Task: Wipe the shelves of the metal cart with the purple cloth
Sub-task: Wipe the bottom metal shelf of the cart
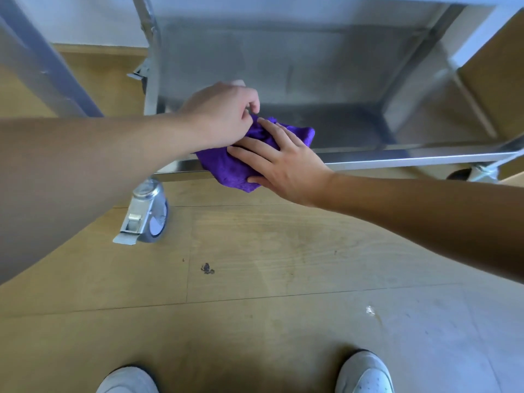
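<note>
Stainless-steel metal cart [153, 66], view looks down into its low rectangular metal tray shelf [326, 78] with raised walls. In the tray is the far part of a crumpled purple fuzzy cloth [224, 168]. The cloth is draped over the tray's front rim near the tray's front-left corner, so part lies inside the tray and part hangs outside it. Left hand [224, 112] is over the tray's front-left corner with fingers curled, thumb and forefinger closed narrow and pinching a raised fold at the cloth's far edge. Right hand [283, 163] is over the tray's front rim, palm down, fingers straight and slightly spread, lying flat on top of the cloth. Its thumb runs along the cloth's near edge outside the tray; cannot tell if it tucks under. Grey caster wheel with metal brake tab [150, 214] sits below the tray's front-left corner on a light wooden plank floor [283, 251]. Small dark stain [207, 268] is on the floor on the near side of the tray. Two white shoes [365, 373] are well apart from the tray, at the bottom edge.
</note>
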